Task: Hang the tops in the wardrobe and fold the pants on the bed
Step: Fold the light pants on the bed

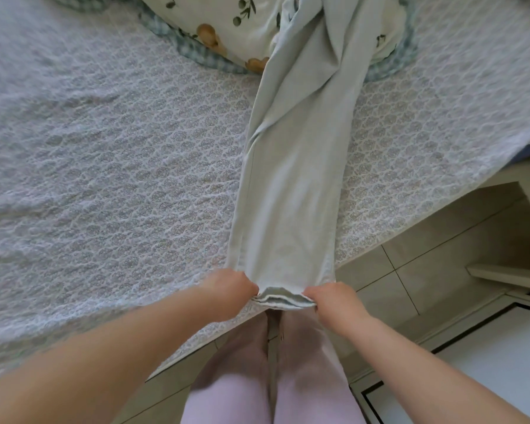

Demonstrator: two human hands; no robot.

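Now gripping the pale pants at the two hem corners, left hand and right hand, fingers curled round the cloth at the near edge of the bed. Stretches away lengthwise over it, far end on a printed pillow.

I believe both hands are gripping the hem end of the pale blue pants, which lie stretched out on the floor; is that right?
Not quite. The head view shows the pale blue pants stretched out on the bed, not on the floor. The left hand and the right hand do grip the hem end.
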